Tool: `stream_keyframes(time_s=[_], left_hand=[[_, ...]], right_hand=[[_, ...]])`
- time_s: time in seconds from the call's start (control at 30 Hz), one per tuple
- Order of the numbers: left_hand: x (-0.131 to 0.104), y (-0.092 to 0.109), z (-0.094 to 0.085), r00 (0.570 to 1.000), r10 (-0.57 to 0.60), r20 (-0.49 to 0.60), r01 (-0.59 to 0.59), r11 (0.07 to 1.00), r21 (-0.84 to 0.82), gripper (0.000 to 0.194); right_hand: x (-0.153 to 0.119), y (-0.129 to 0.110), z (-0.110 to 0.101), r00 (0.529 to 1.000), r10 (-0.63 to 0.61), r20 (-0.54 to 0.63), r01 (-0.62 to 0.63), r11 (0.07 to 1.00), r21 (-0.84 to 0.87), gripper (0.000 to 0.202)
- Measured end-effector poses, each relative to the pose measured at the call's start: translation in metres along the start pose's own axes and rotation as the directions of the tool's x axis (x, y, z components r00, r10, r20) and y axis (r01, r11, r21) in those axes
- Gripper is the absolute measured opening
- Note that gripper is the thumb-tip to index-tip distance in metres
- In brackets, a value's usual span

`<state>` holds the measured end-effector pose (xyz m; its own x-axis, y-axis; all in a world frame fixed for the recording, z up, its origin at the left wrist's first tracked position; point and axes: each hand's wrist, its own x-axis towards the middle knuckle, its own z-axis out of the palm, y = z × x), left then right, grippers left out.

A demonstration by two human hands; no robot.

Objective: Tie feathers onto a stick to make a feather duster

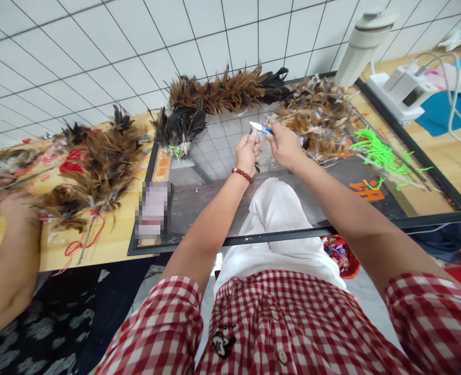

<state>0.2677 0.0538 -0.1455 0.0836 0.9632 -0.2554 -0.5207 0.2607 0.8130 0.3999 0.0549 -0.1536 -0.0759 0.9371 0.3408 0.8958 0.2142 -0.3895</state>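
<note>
My left hand (248, 154), with a red bead bracelet, is closed in front of me. A small dark feather (257, 166) sticks out below its fingers. My right hand (287, 146) is wrapped round a small blue-handled tool (262, 128) whose pale pointed tip lies just above my left fingers. Whether that tip is a blade or a nozzle is unclear. Loose brown and grey feathers (320, 117) are heaped to the right of my right hand. Behind both hands runs a long brown and black feather strip (230, 91). A dark feather bunch (181, 127) lies to the left.
The black-framed glass board (210, 208) bears a blurred phone (153, 209) and bright green strands (378, 151). A white bottle (363, 49) and a white power strip (402, 88) with cables stand at right. On the left, a co-worker's arm (13, 250) reaches beside more feathers (105, 166).
</note>
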Motion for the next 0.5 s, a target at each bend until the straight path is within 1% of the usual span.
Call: stream_keyframes(time_s=[0.07, 0.13, 0.2, 0.3, 0.37, 0.43, 0.5], left_hand=[[0.000, 0.000, -0.001, 1.000, -0.016, 0.006, 0.016, 1.000, -0.021, 0.036], [0.001, 0.001, -0.002, 0.999, -0.030, 0.016, 0.030, 0.999, -0.045, 0.035], [0.001, 0.003, -0.003, 0.999, -0.043, 0.030, 0.045, 0.997, -0.069, 0.034], [0.001, 0.007, -0.005, 0.995, -0.084, 0.058, 0.090, 0.990, -0.109, 0.033], [0.000, 0.012, -0.007, 0.983, -0.147, 0.111, 0.162, 0.977, -0.136, 0.033], [0.000, 0.016, -0.010, 0.956, -0.219, 0.196, 0.252, 0.954, -0.164, 0.033], [-0.002, 0.020, -0.014, 0.930, -0.245, 0.272, 0.303, 0.933, -0.194, 0.034]], right_hand=[[0.002, 0.003, -0.002, 0.995, 0.082, -0.048, -0.080, 0.996, 0.033, 0.052], [0.002, 0.006, -0.003, 0.993, 0.092, -0.067, -0.088, 0.994, 0.062, 0.058], [0.000, 0.007, -0.003, 0.999, 0.024, -0.045, -0.020, 0.997, 0.076, 0.059], [-0.004, 0.004, -0.001, 0.994, -0.109, 0.020, 0.108, 0.992, 0.063, 0.055], [-0.005, 0.002, 0.001, 0.990, -0.136, 0.040, 0.134, 0.990, 0.035, 0.049], [-0.004, 0.000, 0.002, 0.998, -0.066, 0.017, 0.065, 0.998, 0.016, 0.044], [-0.002, 0.001, -0.001, 1.000, 0.015, -0.022, -0.014, 1.000, 0.017, 0.043]])
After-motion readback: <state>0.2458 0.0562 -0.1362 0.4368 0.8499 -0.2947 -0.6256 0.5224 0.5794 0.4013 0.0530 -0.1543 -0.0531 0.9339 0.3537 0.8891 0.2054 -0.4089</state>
